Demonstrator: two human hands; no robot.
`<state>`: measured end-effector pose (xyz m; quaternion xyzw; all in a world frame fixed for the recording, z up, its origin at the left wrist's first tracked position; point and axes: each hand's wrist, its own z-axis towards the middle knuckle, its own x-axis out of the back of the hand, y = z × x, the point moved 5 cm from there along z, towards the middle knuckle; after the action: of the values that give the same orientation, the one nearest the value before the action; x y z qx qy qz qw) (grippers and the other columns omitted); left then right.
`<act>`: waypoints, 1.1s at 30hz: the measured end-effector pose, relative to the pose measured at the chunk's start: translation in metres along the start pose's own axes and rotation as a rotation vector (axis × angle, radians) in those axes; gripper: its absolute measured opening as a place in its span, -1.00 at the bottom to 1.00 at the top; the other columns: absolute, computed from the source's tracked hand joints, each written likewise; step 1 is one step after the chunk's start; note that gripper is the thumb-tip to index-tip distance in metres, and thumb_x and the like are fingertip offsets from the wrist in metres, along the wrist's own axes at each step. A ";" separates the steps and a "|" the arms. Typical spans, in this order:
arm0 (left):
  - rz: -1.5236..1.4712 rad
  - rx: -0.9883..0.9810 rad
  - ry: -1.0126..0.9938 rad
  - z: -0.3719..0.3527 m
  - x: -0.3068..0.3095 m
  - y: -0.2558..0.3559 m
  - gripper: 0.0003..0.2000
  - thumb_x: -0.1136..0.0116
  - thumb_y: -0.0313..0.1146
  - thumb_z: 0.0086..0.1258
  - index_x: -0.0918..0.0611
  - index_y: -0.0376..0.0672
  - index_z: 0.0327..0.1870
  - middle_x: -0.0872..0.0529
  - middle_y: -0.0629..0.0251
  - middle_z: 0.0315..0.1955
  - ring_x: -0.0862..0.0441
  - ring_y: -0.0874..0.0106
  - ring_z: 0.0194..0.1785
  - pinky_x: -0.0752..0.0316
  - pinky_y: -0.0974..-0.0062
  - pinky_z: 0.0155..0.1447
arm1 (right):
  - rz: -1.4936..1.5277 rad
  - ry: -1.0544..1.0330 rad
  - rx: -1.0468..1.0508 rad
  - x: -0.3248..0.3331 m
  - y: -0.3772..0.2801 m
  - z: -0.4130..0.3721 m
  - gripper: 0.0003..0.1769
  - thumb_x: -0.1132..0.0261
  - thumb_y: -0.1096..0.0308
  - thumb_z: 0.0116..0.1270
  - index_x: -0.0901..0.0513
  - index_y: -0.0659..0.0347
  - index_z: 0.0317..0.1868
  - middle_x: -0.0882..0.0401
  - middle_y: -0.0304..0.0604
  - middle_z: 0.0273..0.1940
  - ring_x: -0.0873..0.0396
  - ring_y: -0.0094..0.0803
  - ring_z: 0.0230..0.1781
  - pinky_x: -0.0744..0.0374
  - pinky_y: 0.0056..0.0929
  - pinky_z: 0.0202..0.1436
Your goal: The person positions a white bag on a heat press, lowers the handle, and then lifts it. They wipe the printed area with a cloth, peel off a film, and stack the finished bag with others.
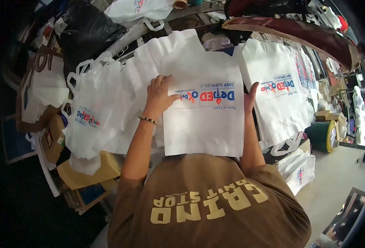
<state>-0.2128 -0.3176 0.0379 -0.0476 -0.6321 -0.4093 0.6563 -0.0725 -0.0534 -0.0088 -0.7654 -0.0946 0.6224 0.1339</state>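
Observation:
In front of my chest lies a flat white non-woven bag (203, 136), its blue and red print upside down to me. My left hand (159, 96) rests at the bag's left edge, fingers apart and thumb over the white fabric; a beaded bracelet (147, 120) circles that wrist. At the right edge my right hand (250, 99) holds the bag, thumb raised and the other fingers hidden behind it. More white fabric pieces (149, 58) spread beneath and left of my left hand. Just right of my right hand sits a stack of printed white bags (269, 66).
Handled white bags (104, 91) pile up at left, above a cardboard box (91, 169). A black plastic bag (85, 31) is at the back left. A dark red curved panel (294, 37) crosses the back right. Further bags (296, 171) and a green round container (321, 136) stand lower right.

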 end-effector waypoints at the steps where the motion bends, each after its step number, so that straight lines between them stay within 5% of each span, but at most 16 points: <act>1: 0.002 0.016 -0.066 0.001 0.000 -0.005 -0.41 -0.57 -0.22 0.09 -0.65 -0.15 0.19 -0.58 0.18 0.15 -0.48 0.10 0.25 -0.43 0.17 0.33 | -0.010 -0.002 -0.009 0.006 -0.002 0.002 -0.29 -0.28 0.00 0.48 -0.41 0.35 0.42 -0.57 0.12 0.28 -0.60 -0.08 0.25 -0.57 -0.08 0.34; 2: 0.002 0.037 -0.136 -0.001 -0.002 -0.010 -0.41 -0.60 -0.18 0.06 -0.66 -0.14 0.15 -0.57 0.20 0.08 -0.48 0.12 0.21 -0.44 0.15 0.28 | 0.000 0.004 0.000 0.012 -0.002 0.007 -0.29 -0.28 0.00 0.48 -0.41 0.35 0.42 -0.57 0.12 0.28 -0.60 -0.08 0.25 -0.57 -0.08 0.34; 4: -0.003 0.036 -0.130 -0.003 0.004 -0.019 -0.41 -0.60 -0.19 0.07 -0.66 -0.14 0.15 -0.57 0.19 0.05 -0.48 0.12 0.19 -0.44 0.15 0.27 | -1.029 0.364 -0.042 0.026 -0.006 0.023 -0.33 -0.41 0.14 0.36 -0.47 0.38 0.33 -0.72 0.04 0.04 -0.73 -0.18 0.02 -0.69 -0.12 0.14; 5: -0.011 0.043 -0.114 -0.003 0.006 -0.022 -0.42 -0.59 -0.19 0.07 -0.66 -0.14 0.15 -0.56 0.17 0.01 -0.47 0.12 0.16 -0.43 0.14 0.26 | -0.729 0.346 -0.095 0.020 0.003 0.029 -0.41 -0.50 0.29 0.22 -0.56 0.33 0.22 -0.75 -0.10 -0.15 -0.75 -0.31 -0.25 -0.75 -0.23 -0.05; 8: 0.104 0.125 -0.036 -0.002 0.021 -0.020 -0.44 -0.59 -0.22 0.08 -0.69 -0.18 0.14 -0.57 0.14 0.00 -0.49 0.10 0.14 -0.45 0.18 0.31 | -0.642 0.390 -0.049 0.026 0.011 0.053 -0.53 -0.48 0.38 0.25 -0.60 0.31 0.15 -0.74 -0.08 -0.14 -0.73 -0.36 -0.37 -0.77 -0.29 -0.23; 10: 0.096 0.132 -0.038 -0.003 0.020 -0.020 -0.45 -0.59 -0.23 0.08 -0.70 -0.17 0.13 -0.57 0.13 -0.01 -0.49 0.09 0.13 -0.45 0.19 0.30 | -0.672 0.438 -0.005 0.018 0.013 0.054 -0.52 -0.43 0.42 0.31 -0.56 0.35 0.21 -0.73 -0.09 -0.17 -0.74 -0.35 -0.29 -0.75 -0.28 -0.14; 12: 0.085 0.137 -0.042 -0.004 0.018 -0.020 -0.46 -0.58 -0.23 0.08 -0.70 -0.16 0.13 -0.57 0.13 -0.03 -0.49 0.08 0.12 -0.46 0.19 0.29 | -1.232 0.352 0.238 -0.004 -0.001 0.043 -0.42 -0.36 0.46 0.36 -0.44 0.38 0.36 -0.71 0.04 -0.01 -0.73 -0.36 -0.10 -0.70 -0.39 -0.03; 15: 0.056 0.117 -0.065 -0.004 0.012 -0.021 -0.50 -0.56 -0.24 0.12 -0.70 -0.15 0.11 -0.57 0.11 -0.03 -0.50 0.09 0.13 -0.47 0.19 0.25 | -1.213 0.389 0.367 0.001 -0.002 0.015 -0.28 -0.36 0.51 0.36 -0.31 0.37 0.49 -0.65 0.09 0.13 -0.66 -0.34 0.08 -0.63 -0.38 0.14; 21: -0.084 0.007 0.109 0.001 0.001 -0.022 -0.87 -0.39 -0.45 0.21 -0.69 -0.19 -0.27 -0.68 0.24 -0.23 -0.61 0.12 -0.10 -0.50 0.22 0.12 | -1.254 0.192 0.337 0.011 0.019 -0.049 -0.05 -0.43 0.60 0.22 -0.18 0.33 0.59 -0.51 0.09 0.34 -0.54 -0.27 0.29 -0.45 -0.34 0.41; 23: -0.007 -0.224 0.302 -0.008 0.002 -0.001 -0.94 -0.31 -0.54 0.19 -0.64 -0.22 -0.40 -0.74 0.29 -0.25 -0.64 0.17 -0.16 -0.51 0.23 0.06 | -1.191 0.229 0.255 0.015 0.023 -0.054 -0.05 -0.43 0.61 0.20 -0.19 0.34 0.59 -0.48 0.08 0.36 -0.51 -0.28 0.32 -0.43 -0.34 0.43; 26: -0.001 -0.368 0.229 -0.031 -0.005 0.024 -0.96 -0.29 -0.54 0.18 -0.66 -0.20 -0.38 -0.78 0.27 -0.11 -0.68 0.21 -0.02 -0.51 0.21 0.12 | -1.140 0.246 0.194 0.020 0.023 -0.053 -0.05 -0.44 0.62 0.18 -0.21 0.36 0.58 -0.46 0.07 0.39 -0.49 -0.28 0.34 -0.42 -0.34 0.44; 33: -0.117 -0.466 0.107 -0.060 -0.019 0.064 -0.95 -0.27 -0.57 0.18 -0.65 -0.21 -0.39 -0.79 0.29 -0.12 -0.68 0.25 -0.02 -0.49 0.24 0.13 | -1.102 0.263 0.151 0.020 0.024 -0.051 -0.04 -0.47 0.66 0.13 -0.26 0.32 0.56 -0.44 0.07 0.42 -0.45 -0.27 0.39 -0.36 -0.33 0.51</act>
<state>-0.1247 -0.3017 0.0388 -0.1392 -0.4863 -0.5835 0.6353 -0.0189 -0.0743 -0.0253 -0.6623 -0.4176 0.3650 0.5037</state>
